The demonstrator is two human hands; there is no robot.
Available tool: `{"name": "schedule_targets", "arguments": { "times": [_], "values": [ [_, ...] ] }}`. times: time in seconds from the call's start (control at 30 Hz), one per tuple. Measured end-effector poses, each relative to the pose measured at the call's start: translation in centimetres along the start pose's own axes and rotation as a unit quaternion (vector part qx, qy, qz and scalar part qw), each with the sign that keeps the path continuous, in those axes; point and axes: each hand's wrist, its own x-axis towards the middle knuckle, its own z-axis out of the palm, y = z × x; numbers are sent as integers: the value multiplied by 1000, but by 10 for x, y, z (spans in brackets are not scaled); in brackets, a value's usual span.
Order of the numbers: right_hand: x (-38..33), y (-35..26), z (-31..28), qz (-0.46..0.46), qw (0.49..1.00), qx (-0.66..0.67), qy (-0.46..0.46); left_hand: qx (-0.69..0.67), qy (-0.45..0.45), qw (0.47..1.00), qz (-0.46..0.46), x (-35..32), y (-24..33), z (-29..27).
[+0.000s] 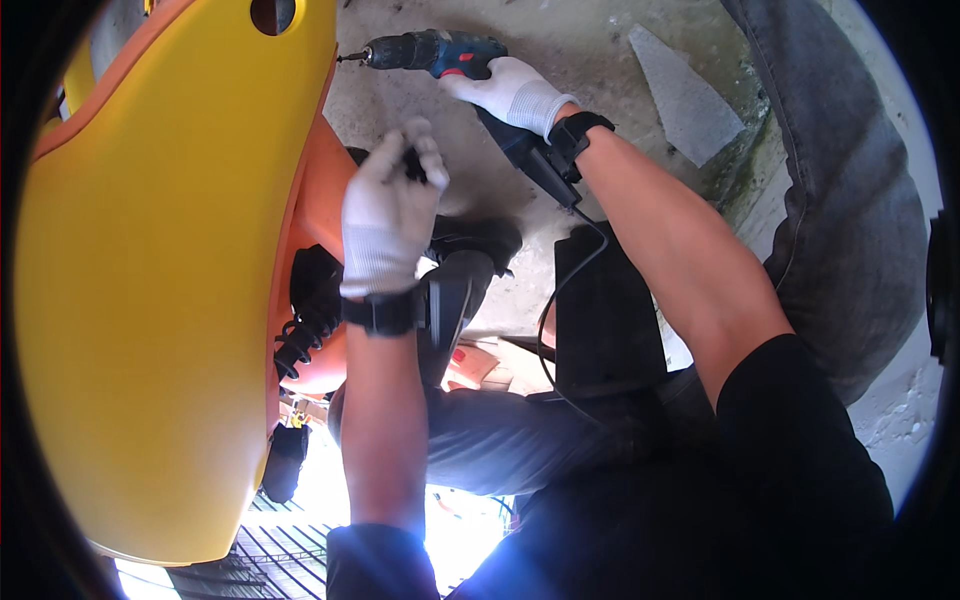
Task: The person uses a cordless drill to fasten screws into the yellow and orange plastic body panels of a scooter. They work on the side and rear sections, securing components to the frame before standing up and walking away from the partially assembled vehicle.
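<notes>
My right hand (510,92), in a white knit glove, grips a blue and black power drill (455,50) by its handle. The drill lies level with its chuck to the left, and its bit (352,57) points at the edge of a large yellow plastic panel (170,280). To the lower left of the drill, my left hand (388,205) is raised in a matching glove. Its fingers curl inward around a small dark thing that I cannot make out; the fingertips are smeared by motion. An orange part (325,180) borders the panel close to that hand.
A black coil spring (295,345) sits beside the panel. A thin black cable (547,325) hangs below the drill, past a black box-like object (610,320). A flat grey triangular slab (685,95) lies on the concrete floor (590,35). Dark trousers (835,180) fill the right.
</notes>
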Motion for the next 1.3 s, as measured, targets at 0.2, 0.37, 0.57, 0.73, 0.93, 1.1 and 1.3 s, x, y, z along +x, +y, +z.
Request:
{"name": "schedule_targets", "arguments": {
  "times": [0.2,0.37,0.57,0.73,0.93,1.1,1.3],
  "values": [
    [1,1,5,-25,999,-14,26,156,35,987,11,-74,6,-11],
    [0,1,7,-21,999,4,30,54,-76,993,78,-87,30,-13],
    [3,1,9,-16,1000,-12,20,39,-69,990,114,-94,38,-7],
    [7,5,12,-22,999,23,14,18,-41,991,129,-88,37,-14],
    [8,3,13,-21,999,4,24,39,14,978,204,-80,38,-20],
    [11,-1,13,-24,998,-32,39,53,-16,977,204,-80,40,-23],
    [10,-1,16,-19,999,-23,37,58,-8,976,209,-82,40,-21]
  ]
}}
